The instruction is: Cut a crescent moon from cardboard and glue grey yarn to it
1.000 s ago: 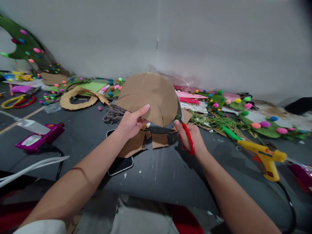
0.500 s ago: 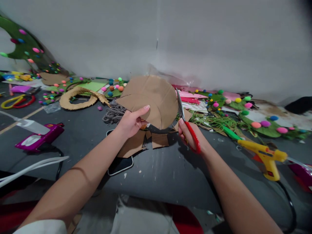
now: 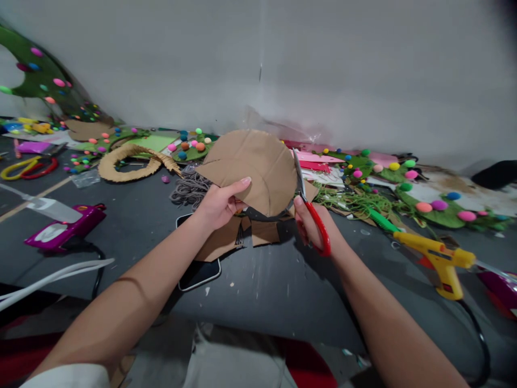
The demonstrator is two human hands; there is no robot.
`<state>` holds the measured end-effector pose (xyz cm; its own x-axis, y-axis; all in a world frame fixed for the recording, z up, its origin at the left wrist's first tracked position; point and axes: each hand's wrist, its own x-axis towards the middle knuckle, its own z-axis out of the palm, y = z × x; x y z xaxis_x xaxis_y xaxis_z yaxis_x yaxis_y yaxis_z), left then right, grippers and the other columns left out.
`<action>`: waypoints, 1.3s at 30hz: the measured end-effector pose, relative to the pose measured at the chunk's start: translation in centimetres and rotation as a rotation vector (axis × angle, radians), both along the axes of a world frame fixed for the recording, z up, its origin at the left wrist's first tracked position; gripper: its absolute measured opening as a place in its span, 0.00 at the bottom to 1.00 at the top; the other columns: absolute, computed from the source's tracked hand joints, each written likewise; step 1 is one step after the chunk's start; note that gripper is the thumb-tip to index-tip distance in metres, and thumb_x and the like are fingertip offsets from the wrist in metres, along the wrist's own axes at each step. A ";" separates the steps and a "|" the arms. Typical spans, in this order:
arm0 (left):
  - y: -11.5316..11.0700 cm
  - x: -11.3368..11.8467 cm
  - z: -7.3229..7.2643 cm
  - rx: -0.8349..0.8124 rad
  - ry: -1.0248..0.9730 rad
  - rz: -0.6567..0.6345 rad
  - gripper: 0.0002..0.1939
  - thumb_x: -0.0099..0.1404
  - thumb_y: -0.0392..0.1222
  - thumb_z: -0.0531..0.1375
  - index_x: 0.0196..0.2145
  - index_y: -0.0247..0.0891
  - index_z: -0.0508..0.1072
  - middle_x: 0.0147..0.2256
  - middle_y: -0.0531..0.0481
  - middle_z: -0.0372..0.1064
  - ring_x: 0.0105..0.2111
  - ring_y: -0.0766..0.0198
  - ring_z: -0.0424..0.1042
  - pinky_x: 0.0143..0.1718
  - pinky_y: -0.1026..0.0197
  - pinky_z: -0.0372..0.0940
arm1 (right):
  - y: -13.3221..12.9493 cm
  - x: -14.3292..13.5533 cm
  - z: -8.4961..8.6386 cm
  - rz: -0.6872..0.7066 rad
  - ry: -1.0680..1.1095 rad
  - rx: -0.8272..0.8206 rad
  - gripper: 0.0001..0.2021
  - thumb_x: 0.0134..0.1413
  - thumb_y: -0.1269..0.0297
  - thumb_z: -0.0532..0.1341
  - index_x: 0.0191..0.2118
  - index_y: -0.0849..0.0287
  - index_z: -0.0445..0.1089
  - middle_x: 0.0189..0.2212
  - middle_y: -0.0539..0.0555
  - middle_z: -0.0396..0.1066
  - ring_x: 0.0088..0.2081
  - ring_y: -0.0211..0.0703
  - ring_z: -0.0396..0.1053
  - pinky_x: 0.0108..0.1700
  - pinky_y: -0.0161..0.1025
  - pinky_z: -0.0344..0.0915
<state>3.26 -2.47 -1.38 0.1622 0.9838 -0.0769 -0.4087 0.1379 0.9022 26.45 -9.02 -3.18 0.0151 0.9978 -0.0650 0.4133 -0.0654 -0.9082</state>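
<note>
My left hand (image 3: 221, 206) pinches the lower left edge of a rounded piece of brown cardboard (image 3: 258, 167), thumb on top and fingers beneath. The cardboard has a curved line marked on it and a pointed corner at the left. Closed around the handles of red-handled scissors (image 3: 322, 229) is my right hand (image 3: 313, 221). The scissors' blades point up along the cardboard's right edge; whether they touch it I cannot tell. Under my hands lie cardboard scraps (image 3: 264, 233), partly over a phone (image 3: 200, 275). Grey cord (image 3: 188, 188) is bundled left of the cardboard.
A yellow glue gun (image 3: 440, 258) lies at the right with its cable hanging down. On the left are a purple device (image 3: 67, 229), a wrapped ring (image 3: 129, 163) and other scissors (image 3: 30, 168). Green pieces with pompoms (image 3: 438, 206) line the wall.
The cardboard has dropped slightly and turned a little in my left hand. My right hand and the scissors have shifted very slightly, staying by its right edge.
</note>
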 end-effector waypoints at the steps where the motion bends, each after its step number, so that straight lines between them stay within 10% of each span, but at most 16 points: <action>1: 0.0 0.0 0.0 -0.003 -0.003 -0.002 0.27 0.53 0.39 0.75 0.52 0.41 0.79 0.39 0.49 0.82 0.30 0.59 0.81 0.24 0.62 0.77 | 0.0 0.0 0.0 -0.005 -0.003 -0.003 0.34 0.59 0.27 0.50 0.20 0.54 0.57 0.11 0.47 0.58 0.13 0.37 0.60 0.17 0.35 0.57; 39: 0.1 -0.1 0.2 -0.002 0.007 -0.037 0.30 0.52 0.36 0.74 0.53 0.42 0.78 0.41 0.48 0.82 0.33 0.57 0.81 0.26 0.60 0.77 | 0.0 0.1 0.9 0.018 0.012 -0.046 0.36 0.58 0.25 0.48 0.18 0.54 0.54 0.10 0.48 0.56 0.12 0.37 0.58 0.16 0.36 0.57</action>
